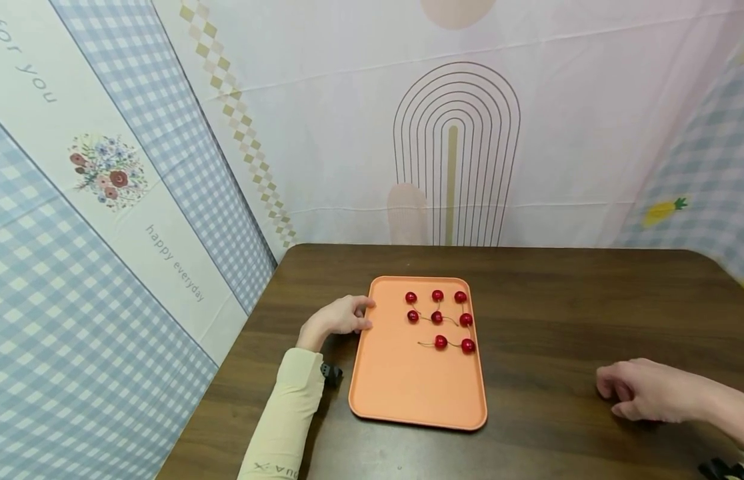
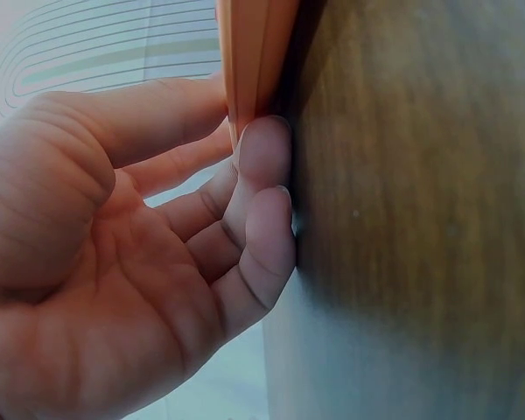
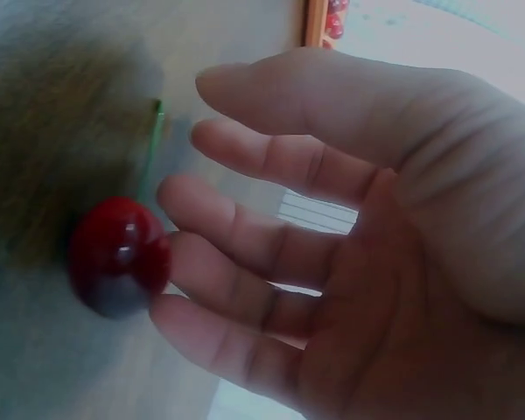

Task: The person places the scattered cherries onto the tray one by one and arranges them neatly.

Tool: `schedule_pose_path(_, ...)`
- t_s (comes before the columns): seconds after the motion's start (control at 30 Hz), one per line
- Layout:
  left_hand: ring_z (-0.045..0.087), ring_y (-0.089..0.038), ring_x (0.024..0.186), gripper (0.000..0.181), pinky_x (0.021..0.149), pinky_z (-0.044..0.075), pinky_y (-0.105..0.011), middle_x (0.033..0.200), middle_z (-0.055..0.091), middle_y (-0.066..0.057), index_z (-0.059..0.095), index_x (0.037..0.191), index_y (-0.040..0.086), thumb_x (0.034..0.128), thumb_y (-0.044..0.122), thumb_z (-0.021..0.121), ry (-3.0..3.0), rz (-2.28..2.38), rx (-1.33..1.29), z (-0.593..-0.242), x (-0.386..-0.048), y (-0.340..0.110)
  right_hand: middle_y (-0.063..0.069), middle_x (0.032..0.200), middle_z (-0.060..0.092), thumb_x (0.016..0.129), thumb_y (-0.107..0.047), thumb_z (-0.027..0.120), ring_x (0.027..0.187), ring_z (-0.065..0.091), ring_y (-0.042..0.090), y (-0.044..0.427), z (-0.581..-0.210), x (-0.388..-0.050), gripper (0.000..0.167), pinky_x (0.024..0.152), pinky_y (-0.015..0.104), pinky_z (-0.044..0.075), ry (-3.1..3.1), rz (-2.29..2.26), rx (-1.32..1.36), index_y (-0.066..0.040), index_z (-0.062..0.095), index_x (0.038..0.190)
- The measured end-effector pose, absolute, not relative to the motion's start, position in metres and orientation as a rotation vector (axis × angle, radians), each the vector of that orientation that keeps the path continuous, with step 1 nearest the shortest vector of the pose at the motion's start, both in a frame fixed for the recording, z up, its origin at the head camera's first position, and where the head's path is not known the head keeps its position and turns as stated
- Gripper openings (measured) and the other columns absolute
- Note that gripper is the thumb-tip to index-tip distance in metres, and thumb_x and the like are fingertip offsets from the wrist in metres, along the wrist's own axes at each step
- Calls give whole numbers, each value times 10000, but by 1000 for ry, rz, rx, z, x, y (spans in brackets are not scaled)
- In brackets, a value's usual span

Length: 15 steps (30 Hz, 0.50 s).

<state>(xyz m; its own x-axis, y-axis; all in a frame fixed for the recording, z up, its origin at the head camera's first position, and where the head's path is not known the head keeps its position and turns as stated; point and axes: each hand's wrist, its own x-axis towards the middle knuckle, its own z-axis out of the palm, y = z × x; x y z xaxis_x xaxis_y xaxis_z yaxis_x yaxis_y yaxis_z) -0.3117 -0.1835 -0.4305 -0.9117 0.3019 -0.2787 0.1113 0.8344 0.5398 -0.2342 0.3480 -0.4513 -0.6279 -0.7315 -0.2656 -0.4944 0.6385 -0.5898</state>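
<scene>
An orange rectangular tray (image 1: 408,393) lies on the brown table. Several red cherries (image 1: 437,318) with thin stems sit in rows on its far half: two rows of three, then two at the right. At the tray's left edge, my left hand (image 1: 342,315) grips the rim, thumb and fingers on either side of it in the left wrist view. Off to the right, my right hand (image 1: 654,392) is low over the table with fingers loosely bent. Beside its fingertips, a single cherry (image 3: 120,256) with a green stem rests on the tabletop; the head view hides it.
The wooden table (image 1: 546,320) extends around the tray. A patterned cloth (image 1: 336,133) hangs behind its far edge, and a blue checked cloth (image 1: 66,280) hangs along the left side.
</scene>
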Motion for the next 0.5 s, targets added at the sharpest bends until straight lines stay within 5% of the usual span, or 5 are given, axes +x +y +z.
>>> schedule_pose_path(0.5, 532, -149, 617, 463, 579, 425, -261, 779, 599, -37, 551, 1375, 121, 931, 163, 673, 2650, 768, 331, -429, -310, -185, -160, 627, 416, 782, 29, 634, 550, 347, -45, 344, -453, -223, 250, 499, 206, 296, 2431, -601, -927, -190, 526, 734)
